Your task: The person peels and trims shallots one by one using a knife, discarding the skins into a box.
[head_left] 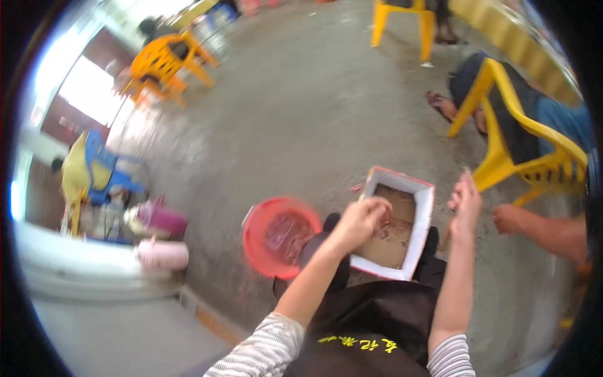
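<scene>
My left hand (362,221) is over the left side of an open cardboard box (419,234), fingers curled in; whatever they may hold is hidden. Inside the box, small reddish scraps (397,229) lie on the brown bottom. To the right of the box my right hand (465,205) is raised with its fingers closed together. A thin pinkish tip shows at the top of that hand, too blurred to name. Left of the box stands a red bucket (257,242), with a mass of pinkish-brown pieces (290,237) in it.
Another person's hand (510,218) reaches in from the right, close to my right hand. A yellow chair (496,157) stands there with someone seated. At left are pink flasks (162,253), a blue chair (100,164) and a white ledge (75,257). Orange chairs (160,60) stand farther back.
</scene>
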`<state>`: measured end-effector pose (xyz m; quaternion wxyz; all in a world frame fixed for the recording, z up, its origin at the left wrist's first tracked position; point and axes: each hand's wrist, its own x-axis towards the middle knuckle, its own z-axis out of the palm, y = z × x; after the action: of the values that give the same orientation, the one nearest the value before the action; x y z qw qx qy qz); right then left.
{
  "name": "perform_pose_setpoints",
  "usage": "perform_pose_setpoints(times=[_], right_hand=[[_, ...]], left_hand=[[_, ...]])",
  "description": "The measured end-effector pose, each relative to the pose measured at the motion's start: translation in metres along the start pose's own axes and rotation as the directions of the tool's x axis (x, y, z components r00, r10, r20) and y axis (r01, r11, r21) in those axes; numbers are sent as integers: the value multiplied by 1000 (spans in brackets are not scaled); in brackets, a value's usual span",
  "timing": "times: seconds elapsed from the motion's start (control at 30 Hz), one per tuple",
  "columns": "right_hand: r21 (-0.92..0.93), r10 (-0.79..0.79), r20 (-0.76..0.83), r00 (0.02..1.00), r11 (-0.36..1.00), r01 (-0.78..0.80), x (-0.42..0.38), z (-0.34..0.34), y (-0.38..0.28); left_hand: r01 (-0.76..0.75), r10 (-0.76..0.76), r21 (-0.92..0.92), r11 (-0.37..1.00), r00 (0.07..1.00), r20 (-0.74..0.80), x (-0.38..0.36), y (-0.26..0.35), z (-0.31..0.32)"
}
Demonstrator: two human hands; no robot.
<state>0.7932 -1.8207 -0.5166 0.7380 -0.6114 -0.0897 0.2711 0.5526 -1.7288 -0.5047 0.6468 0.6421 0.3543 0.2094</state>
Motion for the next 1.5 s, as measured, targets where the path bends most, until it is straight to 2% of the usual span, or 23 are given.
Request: perform_pose_setpoints(times=[0.07,0.13,0.17,0.23,0.27,0.33,0.43,0.53,0.57,0.67,0.7,0.77,0.87,0.97,1.07,1.13,1.2,1.23,1.27,1.3,1.4,1.5], right_hand=[[-107,43,118,992,994,-30,-13,5,0],[-325,150,365,919,945,-26,-13,-5,19],[-494,122,406,906,863,105,-17,-5,31],[-730,78,494,866,577,365,-23,-1,51],[-772,98,506,857,495,399,-28,5,51],[-831,144,519,842,318,457,-39,16,50],[-854,224,508,832,262,450,-34,19,58],[-864,243,502,830,190,467,-29,21,64],[-865,236,500,833,171,471,-27,21,67],[-863,244,505,828,170,476,-26,18,64],[-854,223,520,825,168,493,-26,16,64],[-836,176,546,819,164,523,-25,11,61],[-845,138,528,838,181,503,-31,12,47],[-812,7,542,840,260,522,-35,9,41],[-707,-140,535,833,466,532,-32,9,37],[-645,-207,486,849,570,509,-37,15,25],[-583,-31,404,914,761,284,-39,17,7],[-535,3,378,926,817,216,-39,16,1],[-479,41,357,933,866,146,-39,14,-5],[-417,79,341,937,906,75,-39,12,-8],[-278,51,364,930,959,56,-41,9,-9],[-95,22,500,865,995,30,-45,16,-7]], left_hand=[[65,-129,-402,914,983,-134,-4,-2,-49],[2,-204,-637,771,948,-245,-11,-34,-104],[16,-274,-679,734,921,-275,-19,-68,-130],[48,-445,-752,658,829,-337,-31,-144,-170],[64,-545,-784,617,753,-368,-41,-183,-183],[170,-664,-835,524,695,-275,-65,-259,-208],[205,-819,-865,458,477,-320,-75,-264,-204],[14,-788,-910,415,504,-352,-72,-308,-224],[17,-777,-894,449,501,-381,-72,-311,-226],[-11,-810,-917,398,465,-357,-68,-318,-234],[-35,-770,-910,414,521,-370,-66,-320,-234],[-82,-674,-894,441,627,-391,-55,-288,-217],[-45,-639,-903,428,691,-338,-20,-177,-170],[58,-449,-918,393,883,-137,9,-88,-122],[162,-270,-811,562,963,6,31,-20,-75],[213,-181,-798,564,974,133,42,11,-45],[255,-76,-805,536,964,254,49,27,-19],[271,-132,-761,589,962,240,49,42,-2],[288,-81,-747,600,950,301,52,41,8],[312,-101,-732,606,943,317,53,42,17],[377,-132,-678,631,914,385,57,28,32],[448,-211,-561,696,875,436,58,20,38]])
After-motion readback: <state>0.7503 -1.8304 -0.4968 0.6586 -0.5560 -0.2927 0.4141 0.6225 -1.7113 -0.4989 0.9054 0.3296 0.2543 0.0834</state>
